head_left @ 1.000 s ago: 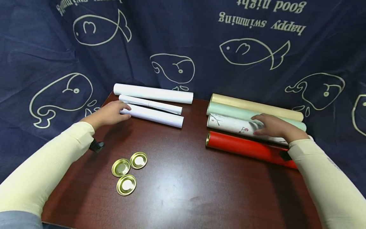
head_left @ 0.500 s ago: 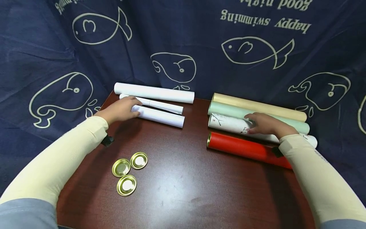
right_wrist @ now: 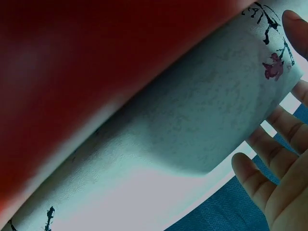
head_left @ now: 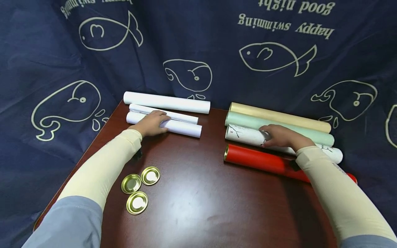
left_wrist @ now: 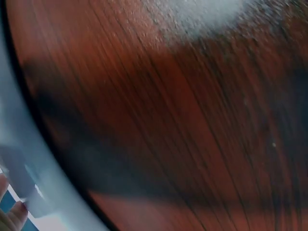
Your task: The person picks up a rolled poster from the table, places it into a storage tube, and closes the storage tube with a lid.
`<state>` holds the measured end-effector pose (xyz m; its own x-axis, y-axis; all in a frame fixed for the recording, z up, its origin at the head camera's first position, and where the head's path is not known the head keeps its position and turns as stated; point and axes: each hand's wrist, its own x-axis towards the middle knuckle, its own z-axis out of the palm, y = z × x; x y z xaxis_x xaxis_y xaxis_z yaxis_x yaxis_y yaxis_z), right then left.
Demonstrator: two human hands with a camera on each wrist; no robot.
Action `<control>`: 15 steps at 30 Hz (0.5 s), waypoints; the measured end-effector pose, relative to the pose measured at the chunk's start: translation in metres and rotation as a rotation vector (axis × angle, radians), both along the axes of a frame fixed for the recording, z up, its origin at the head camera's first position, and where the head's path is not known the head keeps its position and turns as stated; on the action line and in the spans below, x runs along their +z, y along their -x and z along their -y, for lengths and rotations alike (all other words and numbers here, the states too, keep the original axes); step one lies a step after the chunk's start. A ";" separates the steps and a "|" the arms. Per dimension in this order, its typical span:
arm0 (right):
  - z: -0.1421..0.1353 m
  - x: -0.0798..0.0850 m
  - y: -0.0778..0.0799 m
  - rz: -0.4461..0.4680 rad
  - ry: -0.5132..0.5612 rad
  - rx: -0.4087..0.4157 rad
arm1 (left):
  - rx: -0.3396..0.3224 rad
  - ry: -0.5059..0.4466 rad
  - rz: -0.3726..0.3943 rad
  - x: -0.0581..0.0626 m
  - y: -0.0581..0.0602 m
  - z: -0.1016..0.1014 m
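In the head view my left hand (head_left: 153,123) straddles the nearest white paper roll (head_left: 186,128), thumb on its near side and fingers over the far side. The left wrist view shows only its fingertips (left_wrist: 17,214) beside the pale roll (left_wrist: 29,139). My right hand (head_left: 279,136) lies over a white tube with a blossom print (head_left: 245,134). Seen from the right wrist, its thumb is at one side of the floral tube (right_wrist: 202,106), with loosely spread fingers (right_wrist: 272,149) along the other.
Two more white rolls, a thin one (head_left: 183,117) and a thick one (head_left: 167,102), lie behind. A red tube (head_left: 257,157), a green tube (head_left: 245,120) and a beige tube (head_left: 279,115) flank the floral one. Three gold lids (head_left: 131,183) sit front left on the table (head_left: 198,213).
My left hand has moved right along the white rolls, and the nearest roll has shifted slightly right. My right hand has slid a little left over the floral tube.
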<state>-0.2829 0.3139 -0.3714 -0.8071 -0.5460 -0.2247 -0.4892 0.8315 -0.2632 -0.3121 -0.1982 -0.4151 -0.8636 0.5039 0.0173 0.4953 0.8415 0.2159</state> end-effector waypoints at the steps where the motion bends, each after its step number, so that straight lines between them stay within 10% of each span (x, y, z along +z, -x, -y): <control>1: 0.001 -0.001 0.000 0.001 0.000 0.004 | -0.005 0.006 0.003 -0.002 0.000 -0.001; 15: 0.002 -0.007 0.000 -0.028 -0.013 0.013 | -0.041 0.003 0.020 -0.004 -0.006 -0.003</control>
